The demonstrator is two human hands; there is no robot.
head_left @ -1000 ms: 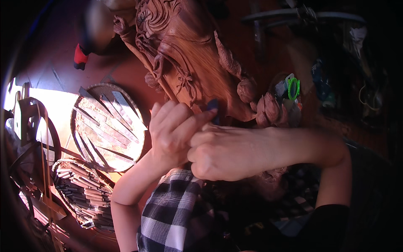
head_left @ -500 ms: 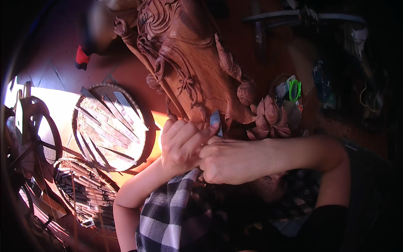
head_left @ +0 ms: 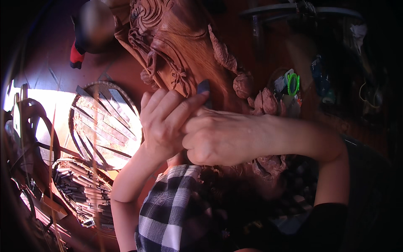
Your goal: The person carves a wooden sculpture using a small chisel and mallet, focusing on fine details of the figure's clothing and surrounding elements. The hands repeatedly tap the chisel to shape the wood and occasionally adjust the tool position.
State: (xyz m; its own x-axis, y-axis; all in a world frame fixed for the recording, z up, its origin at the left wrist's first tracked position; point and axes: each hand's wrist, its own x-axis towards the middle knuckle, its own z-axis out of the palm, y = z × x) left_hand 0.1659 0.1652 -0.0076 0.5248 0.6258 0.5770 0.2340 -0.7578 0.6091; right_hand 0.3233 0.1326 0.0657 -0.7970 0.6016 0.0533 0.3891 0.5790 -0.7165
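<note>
A large reddish-brown wood carving [head_left: 191, 46] with swirls, flowers and buds in relief runs from the top of the view down beneath my hands. My left hand [head_left: 163, 119] is closed over its smooth lower part, thumb pressed to a flat blue-grey strip [head_left: 203, 87] that looks like a scraper blade. Crossing from the right, my right hand [head_left: 210, 138] is curled into a fist against the left one and appears to grip the strip's lower end. Most of the strip is hidden by both hands. Black-and-white checked cloth [head_left: 166, 206] lies below them.
To the left, a round woven tray [head_left: 74, 138] holds several flat dark strips. Below it stands a basket [head_left: 58, 180] packed with wooden-handled tools. A bright green ring [head_left: 293, 85] lies at the right. A blurred person [head_left: 95, 25] is at the upper left.
Both hands have shifted up and to the left over the carving, with the strip still between them. The view has moved slightly too.
</note>
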